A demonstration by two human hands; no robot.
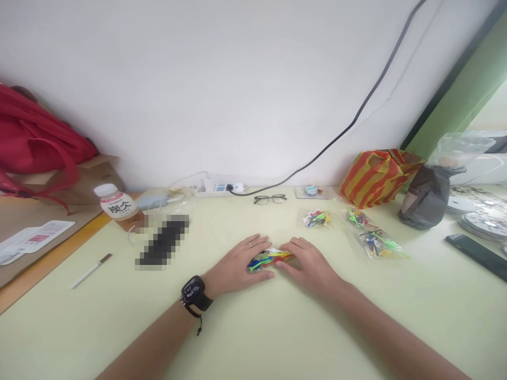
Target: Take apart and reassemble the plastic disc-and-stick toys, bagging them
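Observation:
A small clear bag of colourful plastic pieces [264,259], in blue, green, yellow, red and white, lies on the table between my hands. My left hand [241,264], with a ring and a black wristwatch [193,293], wraps its left side, fingers along the far edge and thumb along the near edge. At the right end, my right hand [311,264] has curled fingers and its thumb pressed on the bag. Both palms cover parts of it. Similar bags lie further right: one small bag [317,218], another bag [356,217] and a third bag [382,244].
Eyeglasses [270,199] and a power strip [219,189] lie near the wall. On the left are a drink bottle [119,207], a blurred-out dark object [164,243] and a white pen-like stick [91,271]. A striped bag [374,177], grey bag [423,198] and dark phone-like slab [477,256] are right.

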